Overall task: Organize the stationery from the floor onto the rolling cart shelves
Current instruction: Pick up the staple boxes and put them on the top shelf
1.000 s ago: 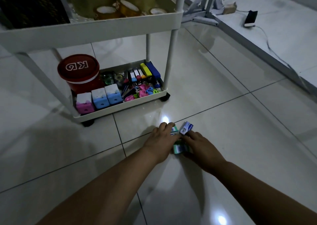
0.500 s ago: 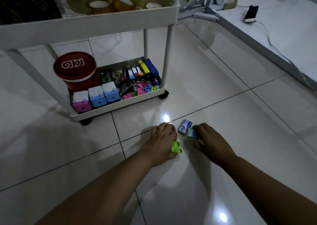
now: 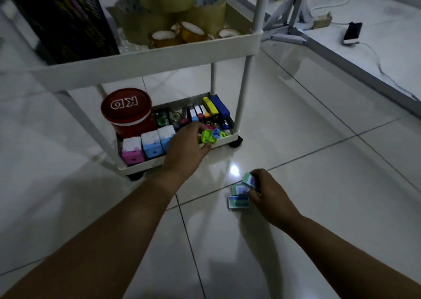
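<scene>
My left hand [image 3: 185, 146] pinches a bright green clip [image 3: 207, 136] over the front edge of the white rolling cart's bottom shelf [image 3: 136, 165]. That shelf holds a red round tin [image 3: 126, 111], pink and blue sharpeners [image 3: 145, 148], coloured clips and staplers [image 3: 215, 107]. On the floor tiles, my right hand [image 3: 268, 193] grips a small green staple box [image 3: 249, 180]. Two more such boxes [image 3: 238, 196] lie beside its fingers.
The cart's middle shelf [image 3: 145, 61] carries brown tape rolls [image 3: 177, 13] and a black mesh holder [image 3: 61, 18]. A metal table frame [image 3: 355, 66], a cable and a phone [image 3: 352, 34] lie at the back right.
My left hand lifted the green clip off the floor and carried it forward to the bottom shelf. My right hand stayed at the staple boxes and now grips one.
</scene>
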